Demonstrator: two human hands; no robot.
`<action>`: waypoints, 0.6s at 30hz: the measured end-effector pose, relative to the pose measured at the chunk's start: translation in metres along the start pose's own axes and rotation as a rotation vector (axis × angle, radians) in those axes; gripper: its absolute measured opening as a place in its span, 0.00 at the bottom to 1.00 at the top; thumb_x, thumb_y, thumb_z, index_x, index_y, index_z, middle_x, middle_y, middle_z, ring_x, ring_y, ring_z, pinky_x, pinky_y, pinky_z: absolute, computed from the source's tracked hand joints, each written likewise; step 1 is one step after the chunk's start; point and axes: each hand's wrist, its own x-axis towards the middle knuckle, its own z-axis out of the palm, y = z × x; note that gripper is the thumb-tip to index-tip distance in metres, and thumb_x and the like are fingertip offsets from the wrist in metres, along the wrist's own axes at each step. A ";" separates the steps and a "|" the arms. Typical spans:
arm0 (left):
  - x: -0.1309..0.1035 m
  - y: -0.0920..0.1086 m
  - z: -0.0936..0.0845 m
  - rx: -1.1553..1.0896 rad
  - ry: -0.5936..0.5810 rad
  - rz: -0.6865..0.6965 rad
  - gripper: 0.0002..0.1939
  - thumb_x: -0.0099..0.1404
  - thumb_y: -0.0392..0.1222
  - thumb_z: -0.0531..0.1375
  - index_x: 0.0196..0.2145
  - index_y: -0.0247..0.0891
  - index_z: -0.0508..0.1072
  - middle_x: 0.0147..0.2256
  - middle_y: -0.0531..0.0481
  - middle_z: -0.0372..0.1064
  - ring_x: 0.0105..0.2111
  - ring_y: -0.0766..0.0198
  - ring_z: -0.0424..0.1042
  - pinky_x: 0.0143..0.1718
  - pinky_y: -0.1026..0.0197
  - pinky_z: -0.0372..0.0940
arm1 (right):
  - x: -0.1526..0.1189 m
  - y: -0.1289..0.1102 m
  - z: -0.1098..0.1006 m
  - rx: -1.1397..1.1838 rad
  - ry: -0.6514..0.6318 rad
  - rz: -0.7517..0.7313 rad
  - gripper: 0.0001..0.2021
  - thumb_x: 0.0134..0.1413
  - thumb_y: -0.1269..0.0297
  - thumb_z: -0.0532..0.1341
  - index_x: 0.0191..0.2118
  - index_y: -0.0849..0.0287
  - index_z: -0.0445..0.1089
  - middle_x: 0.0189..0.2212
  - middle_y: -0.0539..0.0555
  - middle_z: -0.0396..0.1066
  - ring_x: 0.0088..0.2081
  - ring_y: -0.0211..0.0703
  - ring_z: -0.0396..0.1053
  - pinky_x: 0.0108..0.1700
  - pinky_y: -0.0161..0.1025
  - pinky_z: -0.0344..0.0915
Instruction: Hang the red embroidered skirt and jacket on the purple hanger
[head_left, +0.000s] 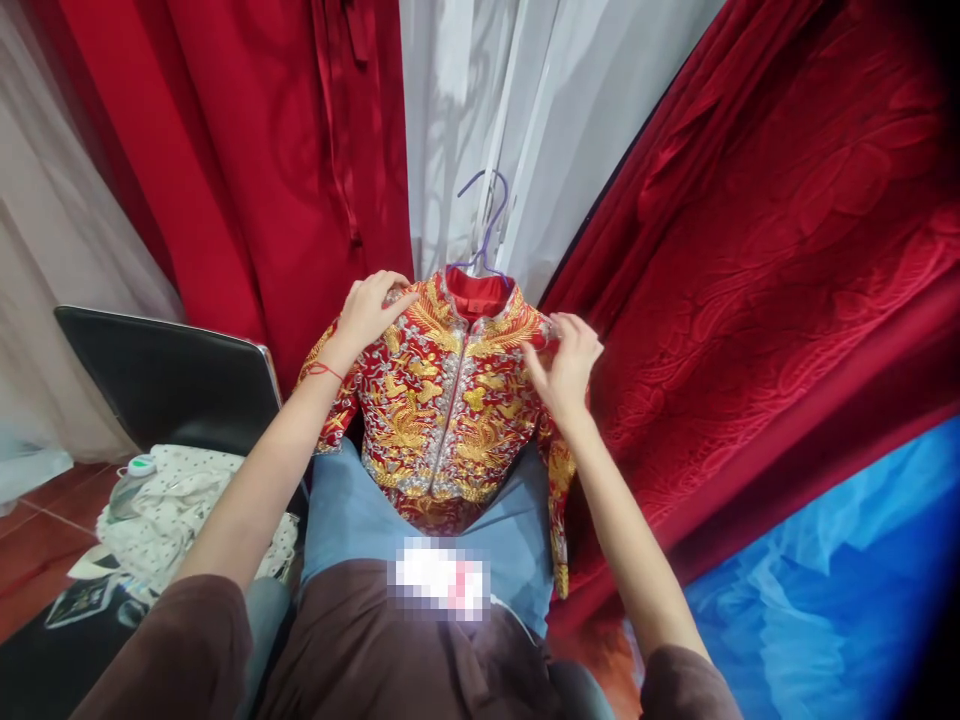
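Observation:
A red jacket [487, 400] with dense gold and silver embroidery rests upright over my knees, its front zipper closed. Inside its collar sits a purple wire hanger [491, 225], the hook sticking up above the neck. My left hand [371, 310] grips the shoulder on the left, fingers curled over the top and thumb along the front. At the opposite shoulder, my right hand [566, 360] holds the cloth with the thumb in front and the fingers over the edge. The sleeves hang down at both sides.
Red fabric [202, 130] hangs at the left, and a patterned red garment [765, 250] hangs at the right. A black chair back [172, 370] stands left, beside white dotted cloth [180, 510]. Blue tulle [832, 560] lies lower right. A blurred-out patch covers something on my lap.

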 end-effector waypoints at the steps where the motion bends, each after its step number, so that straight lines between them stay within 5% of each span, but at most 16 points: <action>1: 0.000 -0.005 -0.001 -0.029 -0.028 -0.003 0.19 0.69 0.56 0.54 0.44 0.40 0.73 0.45 0.46 0.74 0.44 0.57 0.71 0.49 0.56 0.60 | 0.005 0.009 -0.004 0.051 -0.031 0.044 0.27 0.62 0.50 0.56 0.61 0.60 0.61 0.57 0.66 0.66 0.57 0.58 0.62 0.57 0.54 0.56; 5: -0.002 -0.017 -0.005 -0.077 -0.051 -0.048 0.21 0.69 0.58 0.52 0.38 0.38 0.76 0.36 0.48 0.76 0.35 0.61 0.70 0.38 0.61 0.60 | 0.023 0.033 -0.006 0.214 -0.217 0.057 0.21 0.65 0.46 0.52 0.49 0.57 0.68 0.43 0.59 0.74 0.42 0.49 0.71 0.47 0.45 0.62; 12: 0.014 -0.015 -0.012 -0.100 0.207 -0.161 0.23 0.66 0.60 0.55 0.33 0.38 0.77 0.26 0.50 0.72 0.27 0.65 0.66 0.33 0.62 0.57 | 0.065 0.021 -0.001 0.226 -0.031 0.169 0.22 0.62 0.41 0.54 0.33 0.56 0.70 0.26 0.51 0.71 0.28 0.41 0.66 0.34 0.36 0.58; 18: -0.007 -0.062 -0.006 -0.415 -0.033 -0.298 0.27 0.58 0.65 0.61 0.40 0.38 0.77 0.38 0.47 0.76 0.37 0.59 0.72 0.41 0.61 0.66 | 0.047 0.036 -0.012 0.454 -0.292 0.316 0.27 0.50 0.37 0.63 0.42 0.57 0.68 0.38 0.56 0.75 0.38 0.46 0.71 0.43 0.41 0.66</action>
